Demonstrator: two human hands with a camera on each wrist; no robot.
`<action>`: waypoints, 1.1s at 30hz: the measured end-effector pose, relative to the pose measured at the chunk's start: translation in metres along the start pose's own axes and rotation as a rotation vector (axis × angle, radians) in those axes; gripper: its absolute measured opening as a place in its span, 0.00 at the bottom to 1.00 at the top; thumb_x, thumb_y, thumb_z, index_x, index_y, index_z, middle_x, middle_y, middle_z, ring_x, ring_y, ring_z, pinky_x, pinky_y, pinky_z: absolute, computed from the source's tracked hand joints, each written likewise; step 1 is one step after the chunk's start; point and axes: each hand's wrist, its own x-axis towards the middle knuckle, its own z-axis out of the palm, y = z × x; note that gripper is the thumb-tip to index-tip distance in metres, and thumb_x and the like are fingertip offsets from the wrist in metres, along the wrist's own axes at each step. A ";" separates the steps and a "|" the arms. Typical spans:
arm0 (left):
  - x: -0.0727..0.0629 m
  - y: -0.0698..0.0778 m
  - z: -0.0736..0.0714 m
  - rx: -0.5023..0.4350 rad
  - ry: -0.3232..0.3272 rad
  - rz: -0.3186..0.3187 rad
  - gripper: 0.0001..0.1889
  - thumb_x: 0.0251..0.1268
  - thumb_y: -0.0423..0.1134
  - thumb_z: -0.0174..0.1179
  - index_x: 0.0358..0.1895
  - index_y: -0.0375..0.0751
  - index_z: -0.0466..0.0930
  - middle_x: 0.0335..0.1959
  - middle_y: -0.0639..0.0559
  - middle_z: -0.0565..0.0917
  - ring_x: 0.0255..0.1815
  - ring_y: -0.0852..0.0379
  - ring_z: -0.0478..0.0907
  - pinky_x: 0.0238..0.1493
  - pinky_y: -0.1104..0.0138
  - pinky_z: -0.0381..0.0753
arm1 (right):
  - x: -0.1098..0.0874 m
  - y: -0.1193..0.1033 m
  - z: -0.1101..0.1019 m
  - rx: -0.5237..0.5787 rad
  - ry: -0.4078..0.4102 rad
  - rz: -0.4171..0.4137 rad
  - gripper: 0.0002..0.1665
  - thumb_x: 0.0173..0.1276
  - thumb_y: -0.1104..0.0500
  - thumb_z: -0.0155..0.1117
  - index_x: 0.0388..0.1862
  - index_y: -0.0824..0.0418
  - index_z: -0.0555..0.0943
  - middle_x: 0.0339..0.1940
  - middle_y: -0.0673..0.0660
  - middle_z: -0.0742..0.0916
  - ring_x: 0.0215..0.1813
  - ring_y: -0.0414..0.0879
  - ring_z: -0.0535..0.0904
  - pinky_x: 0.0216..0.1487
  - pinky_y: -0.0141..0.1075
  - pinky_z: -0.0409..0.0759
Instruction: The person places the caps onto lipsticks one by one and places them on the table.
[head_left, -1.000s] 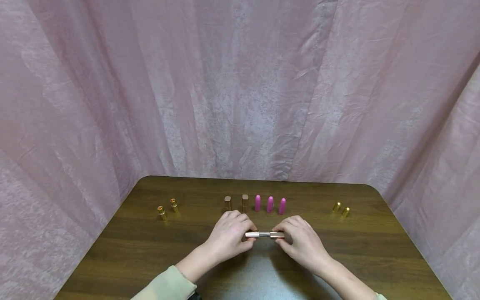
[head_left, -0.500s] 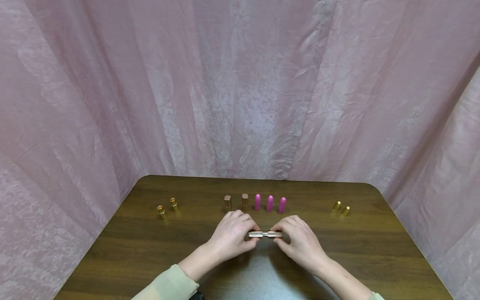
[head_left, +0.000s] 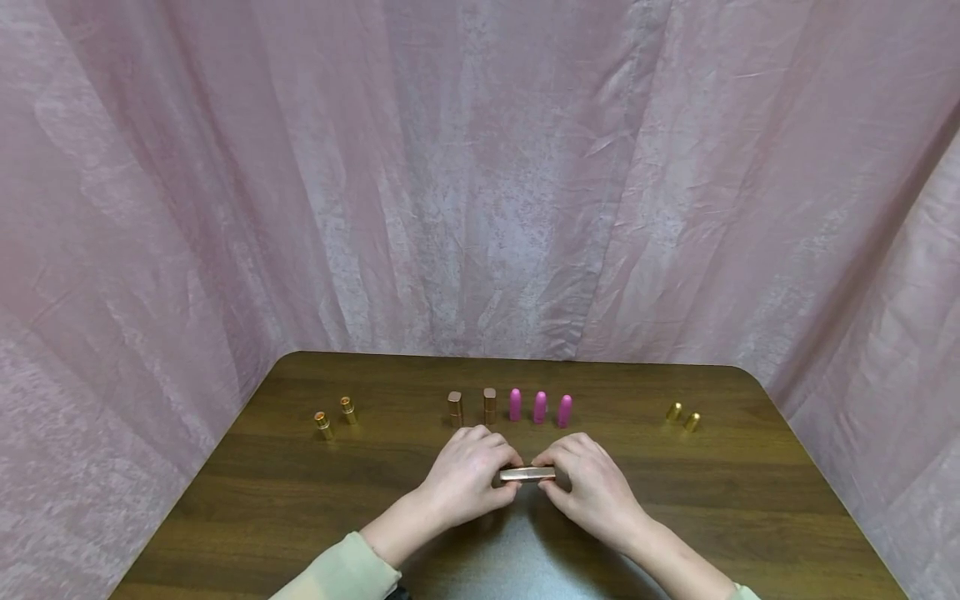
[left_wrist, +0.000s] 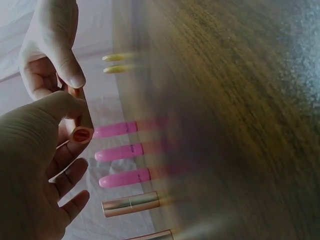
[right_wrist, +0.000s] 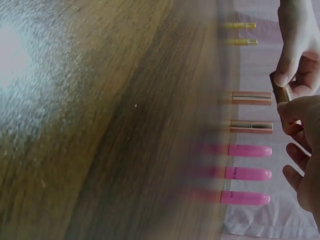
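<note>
A rose-gold lipstick [head_left: 528, 474] lies level between both hands over the table, its two halves brought together into one bar. My left hand [head_left: 472, 471] pinches the left end between thumb and fingers, and my right hand [head_left: 592, 483] pinches the right end. Seen from the left wrist, the near end of the lipstick [left_wrist: 81, 134] shows a round reddish recess. Just beyond the hands stand two more rose-gold lipsticks [head_left: 455, 407], upright and capped. Three pink bullet-shaped tubes [head_left: 540, 407] continue that row to the right.
Two gold tubes [head_left: 323, 425] with reddish tops stand at the table's left. Over on the right are two small gold rounded caps [head_left: 692, 422]. The brown wooden table [head_left: 247, 508] has rounded far corners, and a pink curtain [head_left: 480, 183] hangs behind it.
Both hands have come closer together. The silvery middle part of the lipstick, exposed earlier between its two halves, has slid out of sight as the gap shut.
</note>
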 end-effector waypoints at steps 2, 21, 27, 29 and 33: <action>-0.002 0.000 0.000 0.001 -0.004 -0.002 0.09 0.56 0.52 0.74 0.37 0.58 0.86 0.34 0.65 0.81 0.39 0.61 0.74 0.51 0.61 0.75 | 0.001 -0.001 0.001 -0.005 -0.002 -0.011 0.19 0.47 0.62 0.84 0.38 0.48 0.87 0.40 0.39 0.86 0.50 0.38 0.78 0.52 0.40 0.77; -0.052 -0.053 -0.021 -0.075 0.004 -0.328 0.11 0.58 0.50 0.75 0.43 0.60 0.87 0.37 0.68 0.83 0.40 0.61 0.75 0.47 0.59 0.74 | 0.001 -0.004 -0.006 -0.064 -0.092 0.003 0.20 0.57 0.54 0.81 0.49 0.49 0.88 0.46 0.41 0.86 0.54 0.41 0.78 0.57 0.45 0.77; -0.057 -0.088 -0.022 -0.231 0.051 -0.565 0.10 0.59 0.44 0.74 0.44 0.55 0.86 0.37 0.66 0.85 0.42 0.58 0.78 0.45 0.57 0.76 | -0.009 0.005 -0.008 -0.103 -0.152 -0.006 0.23 0.59 0.51 0.79 0.53 0.52 0.87 0.51 0.47 0.86 0.58 0.47 0.78 0.59 0.52 0.76; -0.054 -0.097 -0.019 -0.293 0.047 -0.640 0.10 0.61 0.42 0.72 0.46 0.52 0.86 0.40 0.64 0.86 0.43 0.57 0.80 0.46 0.56 0.79 | -0.012 0.007 -0.007 -0.110 -0.166 -0.014 0.24 0.59 0.51 0.80 0.54 0.53 0.86 0.52 0.48 0.86 0.59 0.48 0.78 0.58 0.53 0.76; -0.049 -0.111 -0.007 -0.401 0.036 -0.770 0.11 0.64 0.42 0.70 0.48 0.48 0.84 0.42 0.59 0.86 0.47 0.55 0.83 0.51 0.53 0.80 | -0.019 0.009 -0.003 -0.120 -0.179 -0.032 0.24 0.58 0.50 0.80 0.54 0.53 0.86 0.52 0.49 0.86 0.59 0.49 0.78 0.57 0.53 0.77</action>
